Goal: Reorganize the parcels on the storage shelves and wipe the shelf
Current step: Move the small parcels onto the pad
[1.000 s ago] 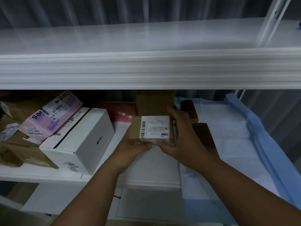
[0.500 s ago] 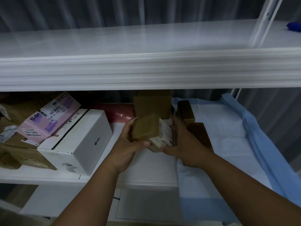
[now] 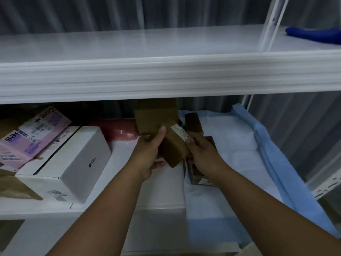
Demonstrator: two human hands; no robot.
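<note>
Turning the small brown parcel [image 3: 173, 146] — label now swinging away, edge-on. Gripping it with left hand [image 3: 151, 154] and right hand [image 3: 201, 154], fingers curled. Probably reorienting for shelving.

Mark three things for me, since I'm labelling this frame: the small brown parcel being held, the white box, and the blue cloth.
small brown parcel [image 3: 172, 148]: head view, its brown front face between the hands.
white box [image 3: 81, 156]: head view, its broad top face.
blue cloth [image 3: 313, 35]: head view, its middle, on the upper shelf.
</note>
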